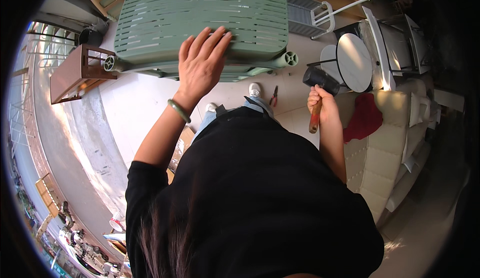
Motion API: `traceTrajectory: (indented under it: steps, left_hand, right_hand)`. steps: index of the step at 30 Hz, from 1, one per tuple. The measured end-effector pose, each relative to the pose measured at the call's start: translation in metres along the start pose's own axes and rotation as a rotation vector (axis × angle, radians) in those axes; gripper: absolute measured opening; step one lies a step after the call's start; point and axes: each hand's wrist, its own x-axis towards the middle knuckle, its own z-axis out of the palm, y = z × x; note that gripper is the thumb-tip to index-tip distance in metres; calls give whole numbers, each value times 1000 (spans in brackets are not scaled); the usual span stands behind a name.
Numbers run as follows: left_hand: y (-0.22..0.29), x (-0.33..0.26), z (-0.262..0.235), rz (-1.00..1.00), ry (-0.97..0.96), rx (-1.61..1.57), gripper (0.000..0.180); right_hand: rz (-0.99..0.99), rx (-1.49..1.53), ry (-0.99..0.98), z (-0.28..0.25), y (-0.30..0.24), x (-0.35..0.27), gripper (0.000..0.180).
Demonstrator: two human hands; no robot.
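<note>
My left hand (202,60) lies flat, fingers stretched out, on the near part of a green slotted plastic shelf (165,33). Round sockets show at the shelf's near corners, and another green tier is partly visible underneath. In my right hand (324,103) is a rubber mallet (321,80), its black head up and its wooden handle gripped in my closed fingers. The mallet is held to the right of the shelf, apart from it. A pair of pliers (274,96) with red handles lies on the floor near my shoe.
To the right stand round white-topped tables (354,60) and a cream sofa (382,153) with a dark red cloth (365,117) on it. A brown wooden cabinet (75,75) stands at the left. Behind the tables is a grey step ladder (305,15).
</note>
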Motion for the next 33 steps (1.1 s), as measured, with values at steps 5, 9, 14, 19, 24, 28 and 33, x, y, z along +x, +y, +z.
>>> traceTrajectory:
  steps: [5,9,14,19,24,28,33]
  left_hand:
    - [34,-41,15,47,109,-335,29]
    - [85,-30,63,-464,-317,-803,31]
    - [129,5,107,-774,-477,-1155,44]
    - [155,11,137,-1160,-42,-1491,41]
    - [148,31,152,-1158,-60,-1696,52]
    - [138,59,164,-1103,37,-1780,54]
    - [126,83,177,-1040,66,-1755,48]
  right_hand:
    - [264,63,-34,-45,-13,57,17]
    - [312,11,-75,-52,-28,92,16]
    - [361,-72,-78,-59,-70,113,16]
    - [330,-127,-16,-79,-101,142,17]
    - [303,-179,24,-94,-105,158,19]
    - [289,-197,47,-85,-95,156,19]
    - [317,-200,-60,-68,-85,157,18]
